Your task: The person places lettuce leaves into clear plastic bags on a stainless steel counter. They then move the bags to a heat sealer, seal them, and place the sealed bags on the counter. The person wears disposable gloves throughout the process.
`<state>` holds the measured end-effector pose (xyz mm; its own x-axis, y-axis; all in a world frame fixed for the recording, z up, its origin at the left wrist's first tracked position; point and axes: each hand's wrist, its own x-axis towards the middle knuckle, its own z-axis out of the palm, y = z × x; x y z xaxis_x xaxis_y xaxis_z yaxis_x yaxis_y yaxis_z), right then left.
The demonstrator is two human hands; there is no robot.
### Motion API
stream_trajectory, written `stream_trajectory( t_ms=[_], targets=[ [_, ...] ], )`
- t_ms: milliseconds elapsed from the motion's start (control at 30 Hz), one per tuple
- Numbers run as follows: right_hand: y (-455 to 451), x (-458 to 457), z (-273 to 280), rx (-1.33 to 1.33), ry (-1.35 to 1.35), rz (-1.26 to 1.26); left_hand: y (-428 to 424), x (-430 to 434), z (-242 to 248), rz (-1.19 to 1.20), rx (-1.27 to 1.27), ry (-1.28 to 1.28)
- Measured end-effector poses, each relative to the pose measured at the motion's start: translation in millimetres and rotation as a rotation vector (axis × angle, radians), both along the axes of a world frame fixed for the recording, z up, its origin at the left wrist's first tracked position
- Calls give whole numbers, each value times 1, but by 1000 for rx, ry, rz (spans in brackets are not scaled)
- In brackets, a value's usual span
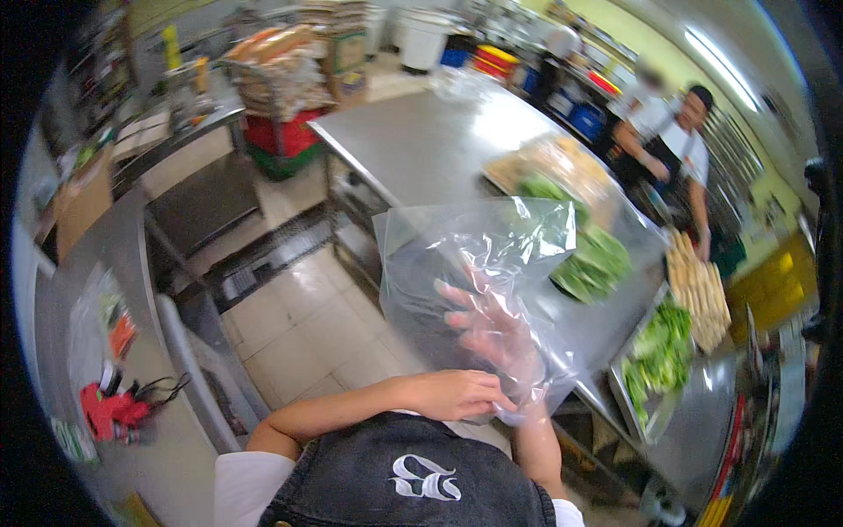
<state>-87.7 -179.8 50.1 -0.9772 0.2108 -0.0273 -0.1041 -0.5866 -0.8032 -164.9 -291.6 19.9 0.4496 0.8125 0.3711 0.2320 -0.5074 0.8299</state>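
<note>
A large clear plastic bag [421, 263] hangs over the floor beside the steel table. My right hand [500, 329] is inside it, seen through the film with its fingers spread. My left hand [461, 395] pinches the bag's gathered edge near my right wrist. Just beyond the bag, large green leaves [593, 267] lie on the steel table [402, 138], partly covered by the film. Behind them is a clear bag of tan food [560, 165] whose contents I cannot make out.
A metal tray of chopped greens [658, 369] and pale stick-shaped pieces [698, 290] stand at the right. A co-worker [672, 145] stands behind the table, with others further back. On the left counter [158, 421] lie a red object [115, 412] and a bag with orange pieces [108, 316].
</note>
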Motion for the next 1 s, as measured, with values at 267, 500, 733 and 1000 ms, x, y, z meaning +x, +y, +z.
stream_trajectory(
  t_ms=[267,500,733,1000],
  targets=[
    [92,227,-21,-146,58,-594,77,116,-16,-361,-85,72],
    [85,277,-13,263,-452,-590,129,161,-27,-541,-241,297],
    [112,258,-5,457,-342,-587,218,82,20,23,1,-136],
    [180,246,-9,461,-270,-454,300,30,-14,-299,-554,-172]
  ],
)
